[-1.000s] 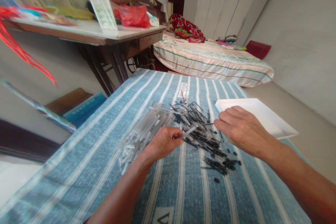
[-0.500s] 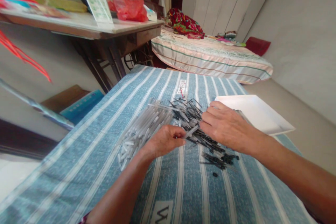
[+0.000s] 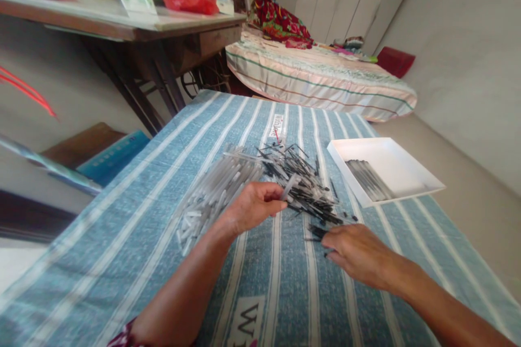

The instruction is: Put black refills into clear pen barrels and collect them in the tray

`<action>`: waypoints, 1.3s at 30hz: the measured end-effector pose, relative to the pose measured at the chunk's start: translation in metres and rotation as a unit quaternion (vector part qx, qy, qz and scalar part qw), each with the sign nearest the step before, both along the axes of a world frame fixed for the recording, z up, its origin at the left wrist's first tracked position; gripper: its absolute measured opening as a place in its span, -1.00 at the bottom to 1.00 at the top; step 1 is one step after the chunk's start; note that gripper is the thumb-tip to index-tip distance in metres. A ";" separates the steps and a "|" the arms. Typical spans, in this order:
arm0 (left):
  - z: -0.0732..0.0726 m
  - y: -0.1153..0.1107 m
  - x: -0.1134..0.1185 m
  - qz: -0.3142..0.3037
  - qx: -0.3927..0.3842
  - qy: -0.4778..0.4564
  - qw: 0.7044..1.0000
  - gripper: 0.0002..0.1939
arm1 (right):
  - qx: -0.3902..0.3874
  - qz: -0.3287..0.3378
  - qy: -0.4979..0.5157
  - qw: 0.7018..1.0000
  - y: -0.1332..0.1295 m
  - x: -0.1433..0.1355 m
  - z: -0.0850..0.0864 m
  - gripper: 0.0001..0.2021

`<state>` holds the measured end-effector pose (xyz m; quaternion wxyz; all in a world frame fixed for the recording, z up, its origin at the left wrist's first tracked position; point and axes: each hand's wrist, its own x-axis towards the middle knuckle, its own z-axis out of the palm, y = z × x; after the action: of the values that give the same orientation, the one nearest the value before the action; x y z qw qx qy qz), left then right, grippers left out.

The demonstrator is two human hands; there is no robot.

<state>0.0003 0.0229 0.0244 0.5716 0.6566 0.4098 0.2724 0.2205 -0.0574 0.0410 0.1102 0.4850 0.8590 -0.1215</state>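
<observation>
bed (image 3: 321,78) with striped cover, beyond the far edge of the desk (image 3: 163,271). desk is draped in a blue cloth with white stripes; it carries all the parts.

change, right hand (image 3: 360,255): half a second ago it was over the dark pile, beside the tray; now lower, at the near end of the parts. change, left hand (image 3: 256,206): still left of the dark pile, same piece held. view has shifted a little, so the background sits higher.

container: shallow white tray (image 3: 411,165), right side of desk, no longer partly covered by the right hand. contents: a row of slim grey sticks (image 3: 368,180), side by side against its left part; remainder of tray floor bare.

loose on cloth: heap of translucent tubes (image 3: 228,181), left, mostly lying parallel, short pale pieces at its near end. dark pile (image 3: 305,184) of thin black and grey rods, middle, in mixed directions, touching the heap. small black parts (image 3: 316,231), just nearer than the pile.

left grip: closed, thumb and fingers pinching one clear tube (image 3: 290,185), tilted up over the dark pile. right grip: fingertips at the small black parts; cannot tell whether closed on one.
</observation>
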 end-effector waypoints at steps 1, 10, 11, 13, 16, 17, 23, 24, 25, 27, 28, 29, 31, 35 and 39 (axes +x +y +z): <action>0.001 -0.001 0.001 -0.001 -0.001 0.000 1.000 -0.85 | -0.011 -0.020 -0.006 1.000 -0.004 0.001 -0.009 -0.90; 0.003 -0.005 0.007 -0.044 -0.020 0.021 0.999 -0.87 | -0.011 -0.111 0.219 0.969 -0.010 0.005 -0.023 -0.84; 0.003 -0.006 0.007 -0.057 -0.023 0.023 0.998 -0.87 | -0.016 -0.133 0.271 0.953 -0.009 0.007 -0.018 -0.85; 0.003 -0.008 0.007 -0.084 -0.030 0.026 0.996 -0.88 | -0.019 -0.172 0.367 0.914 -0.005 0.009 -0.008 -0.91; 0.004 -0.011 0.008 -0.114 -0.034 0.026 0.993 -0.89 | 0.016 -0.196 0.471 0.860 0.000 0.011 0.004 -0.92; 0.004 -0.012 0.008 -0.121 -0.033 0.025 0.992 -0.90 | 0.033 -0.196 0.494 0.846 0.002 0.011 0.006 -0.91; 0.005 -0.015 0.009 -0.178 -0.007 0.028 0.984 -0.93 | 0.101 -0.182 0.535 0.819 0.002 0.007 0.014 -0.94; 0.005 -0.015 0.009 -0.187 -0.003 0.028 0.982 -0.93 | 0.107 -0.180 0.531 0.821 0.001 0.007 0.016 -0.95; 0.006 -0.016 0.009 -0.195 0.000 0.027 0.980 -0.92 | 0.114 -0.179 0.527 0.823 0.000 0.007 0.017 -0.96; 0.007 -0.017 0.009 -0.209 0.002 0.024 0.978 -0.90 | 0.123 -0.176 0.518 0.828 -0.001 0.006 0.018 -0.97; 0.008 -0.018 0.009 -0.215 0.001 0.021 0.976 -0.89 | 0.126 -0.174 0.514 0.830 -0.002 0.006 0.019 -0.98; 0.008 -0.018 0.010 -0.221 0.000 0.018 0.975 -0.89 | 0.129 -0.172 0.511 0.832 -0.003 0.006 0.020 -0.98; 0.008 -0.019 0.010 -0.236 -0.005 0.013 0.972 -0.90 | 0.130 -0.165 0.507 0.836 -0.004 0.006 0.022 -0.97; 0.007 -0.019 0.011 -0.253 -0.013 0.016 0.967 -0.96 | 0.123 -0.148 0.497 0.846 -0.005 0.004 0.025 -0.97; 0.008 -0.021 0.011 -0.256 -0.018 0.020 0.966 -0.97 | 0.122 -0.136 0.482 0.857 -0.006 0.003 0.028 -0.99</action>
<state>0.0109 0.0019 0.0329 0.6256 0.7345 0.2444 0.0965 0.2236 -0.0632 0.0687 -0.3949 0.4877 0.7380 -0.2479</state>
